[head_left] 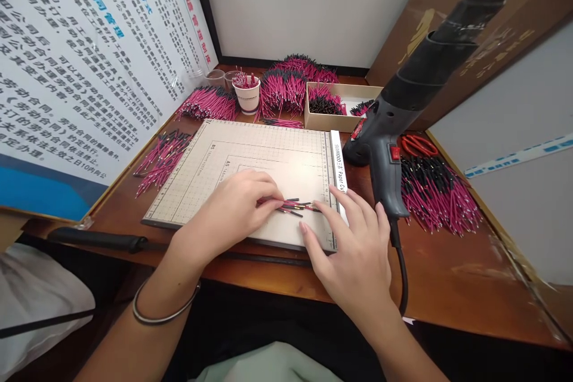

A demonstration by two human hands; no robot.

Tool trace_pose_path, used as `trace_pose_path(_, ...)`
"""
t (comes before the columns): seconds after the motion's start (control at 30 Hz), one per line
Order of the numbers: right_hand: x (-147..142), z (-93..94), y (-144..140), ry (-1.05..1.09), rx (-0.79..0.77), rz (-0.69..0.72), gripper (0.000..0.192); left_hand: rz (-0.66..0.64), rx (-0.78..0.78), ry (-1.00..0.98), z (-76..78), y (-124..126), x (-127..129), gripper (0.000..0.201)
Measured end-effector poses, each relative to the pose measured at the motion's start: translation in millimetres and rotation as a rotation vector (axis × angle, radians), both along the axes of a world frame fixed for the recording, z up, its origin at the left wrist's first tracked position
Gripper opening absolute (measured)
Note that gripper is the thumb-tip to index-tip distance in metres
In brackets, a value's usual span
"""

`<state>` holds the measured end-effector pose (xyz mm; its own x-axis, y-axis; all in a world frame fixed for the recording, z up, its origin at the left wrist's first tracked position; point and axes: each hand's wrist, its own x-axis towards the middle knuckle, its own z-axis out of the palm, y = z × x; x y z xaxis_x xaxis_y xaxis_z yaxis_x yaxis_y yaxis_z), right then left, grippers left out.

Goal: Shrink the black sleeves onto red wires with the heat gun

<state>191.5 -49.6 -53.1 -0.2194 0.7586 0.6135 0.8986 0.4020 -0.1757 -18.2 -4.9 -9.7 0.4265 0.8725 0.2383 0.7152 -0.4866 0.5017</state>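
We noted a few wires (298,206) lying on the cutter board (250,155), just beside its rail; our left hand (235,206) pinched their near ends, our right hand (358,250) lay open with fingertips squaring the far ends. Loose alignment risked uneven ends. The heat gun (387,149) stood just beside our right hand and, if hot, could have burned it.

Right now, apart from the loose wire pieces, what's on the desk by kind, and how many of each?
Paper cutter board: 1
Heat gun: 1
Scissors: 1
Cardboard box: 1
Paper cup: 1
Clear plastic cups: 2
Total: 7
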Motion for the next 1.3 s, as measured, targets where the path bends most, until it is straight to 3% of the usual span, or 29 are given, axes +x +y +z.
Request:
trace_pose_path(0.23,-0.4,-0.4,0.7,0.006,0.020,0.001,0.032,-0.037,-0.042,0.133,4.8,6.5,0.6,0.019)
trace_pose_path(0.53,0.0,-1.0,0.4,0.016,0.022,0.004,0.029,0.013,-0.048,0.194,8.1,7.8,2.9,0.022)
trace_pose_path(0.9,0.0,0.0,0.3,0.033,-0.007,0.007,0.025,-0.049,-0.135,0.121,12.4,14.3,-2.0,0.014)
trace_pose_path(1.3,-0.1,0.8,0.1,0.008,-0.015,0.006,0.028,0.021,-0.171,0.216,16.1,17.4,5.6,0.019)
